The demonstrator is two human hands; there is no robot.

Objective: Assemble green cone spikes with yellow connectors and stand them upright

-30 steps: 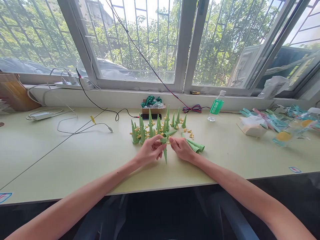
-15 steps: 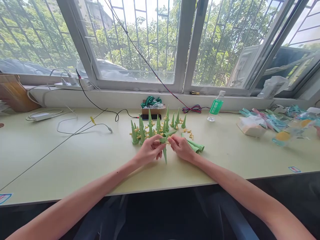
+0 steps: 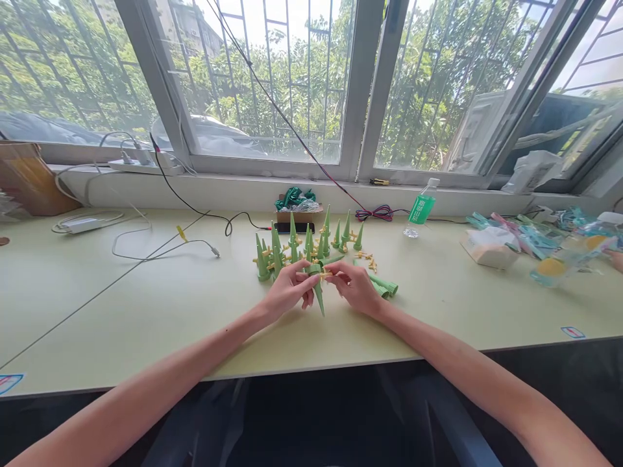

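My left hand (image 3: 292, 290) is closed on a green plastic cone (image 3: 318, 302), whose tip points down toward the table and whose wide end is up. Pinched in the fingers of my right hand (image 3: 354, 287) is a small yellow plastic piece (image 3: 323, 275), held against the side of the cone near its wide end. Behind my hands stands a group of upright green cones (image 3: 261, 263), several with yellow pieces on them. Just right of my right hand lie loose green cones (image 3: 387, 285) on their sides. Small yellow pieces (image 3: 372, 263) are scattered behind them.
A black phone (image 3: 294, 227) and a small box (image 3: 300, 212) of green wrapping stand behind the cones. To the right are a water bottle (image 3: 421, 209), a tissue box (image 3: 489, 248) and colourful plastic parts (image 3: 530, 235). Cables (image 3: 165, 253) cross the table at left.
The yellow piece has come against the cone's side and shows more clearly between my hands. The cone tilts slightly more; both hands shift only a little.
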